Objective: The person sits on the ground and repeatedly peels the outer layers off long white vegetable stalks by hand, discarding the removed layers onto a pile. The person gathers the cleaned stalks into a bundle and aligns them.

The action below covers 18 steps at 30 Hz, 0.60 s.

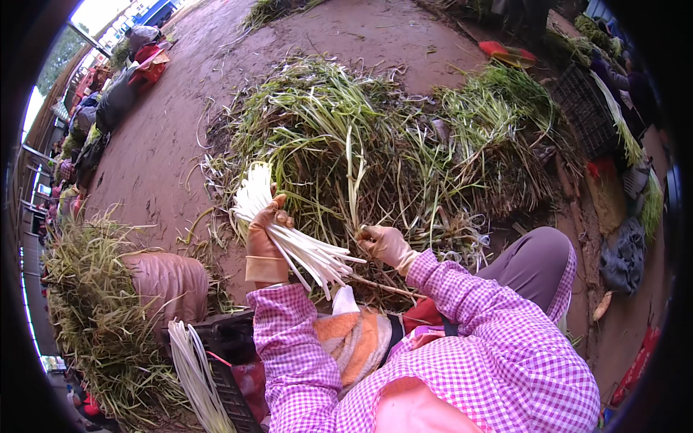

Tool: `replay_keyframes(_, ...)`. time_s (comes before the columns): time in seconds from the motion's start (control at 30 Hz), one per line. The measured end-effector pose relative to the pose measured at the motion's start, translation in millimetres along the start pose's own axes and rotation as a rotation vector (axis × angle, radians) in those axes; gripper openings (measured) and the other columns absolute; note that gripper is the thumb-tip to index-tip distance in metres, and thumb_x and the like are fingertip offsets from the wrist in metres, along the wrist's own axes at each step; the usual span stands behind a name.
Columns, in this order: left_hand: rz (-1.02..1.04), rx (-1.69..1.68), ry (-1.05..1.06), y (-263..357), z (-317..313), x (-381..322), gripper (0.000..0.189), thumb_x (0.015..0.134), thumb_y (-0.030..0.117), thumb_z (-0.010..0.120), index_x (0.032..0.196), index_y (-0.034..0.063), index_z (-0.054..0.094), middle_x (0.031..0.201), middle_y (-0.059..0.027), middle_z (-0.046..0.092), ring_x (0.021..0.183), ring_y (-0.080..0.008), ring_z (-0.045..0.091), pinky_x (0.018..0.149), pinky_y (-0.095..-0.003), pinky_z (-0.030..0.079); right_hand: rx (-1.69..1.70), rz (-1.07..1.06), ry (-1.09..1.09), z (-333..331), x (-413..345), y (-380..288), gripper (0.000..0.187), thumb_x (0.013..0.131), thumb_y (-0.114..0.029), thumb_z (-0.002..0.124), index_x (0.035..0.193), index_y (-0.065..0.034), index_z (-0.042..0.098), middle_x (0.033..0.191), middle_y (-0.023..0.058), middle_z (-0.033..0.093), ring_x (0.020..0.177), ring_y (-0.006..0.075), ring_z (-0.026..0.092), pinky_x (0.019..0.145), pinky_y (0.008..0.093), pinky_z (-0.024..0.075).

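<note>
My left hand [266,224], in a rubber glove, is closed around a bundle of slim white stalks [311,249] whose ends fan out at both sides. My right hand [383,244], also gloved, pinches the lower end of a pale green stem [353,189] with leaves reaching up over the heap. Directly beyond both hands lies a large heap of green leafy plants and brown roots [390,157]. More long white stalks [197,373] rest on the rim of a black plastic crate [230,389] beside my left arm.
At the left, leafy plants [103,325] lie around a wrapped pinkish bundle [170,284]. A black crate [587,111], a dark crumpled cloth [622,257] and a pale root-like object [602,306] are at the right. Filled sacks [116,100] line the upper left. People sit at the upper right.
</note>
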<state>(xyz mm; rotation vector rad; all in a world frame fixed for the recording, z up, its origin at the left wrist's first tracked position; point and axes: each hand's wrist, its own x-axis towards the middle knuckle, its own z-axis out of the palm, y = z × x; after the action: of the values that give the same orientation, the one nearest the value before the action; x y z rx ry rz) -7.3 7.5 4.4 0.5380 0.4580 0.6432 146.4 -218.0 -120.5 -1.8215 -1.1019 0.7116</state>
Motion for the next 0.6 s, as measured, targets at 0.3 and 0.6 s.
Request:
replay_keyframes(0.3, -0.116, 0.365, 0.236, -26, 19, -15, 0.022, 0.085, 0.008, 0.070, 0.101, -0.0046, 0.062, 0.081, -0.0112, 0.067, 0.056, -0.0166, 0.060, 0.047, -0.0283, 0.052, 0.385, 0.067, -0.123, -20, 0, -48, 0.023, 0.084, -0.012, 0.070, 0.105, -0.0025, 0.064, 0.089, 0.0131, 0.069, 0.079, 0.0214, 0.067, 0.073, 0.0315, 0.0520)
replay_keyframes(0.6, -0.169, 0.729, 0.256, -61, 33, -19, 0.016, 0.081, 0.010, 0.074, 0.089, -0.0031, 0.073, 0.064, -0.0093, 0.066, 0.048, -0.0184, 0.061, 0.043, -0.0303, 0.050, 0.122, -0.065, -0.036, -21, -7, -54, 0.021, 0.084, -0.015, 0.070, 0.101, -0.0020, 0.066, 0.087, 0.0130, 0.070, 0.078, 0.0208, 0.067, 0.071, 0.0326, 0.0514)
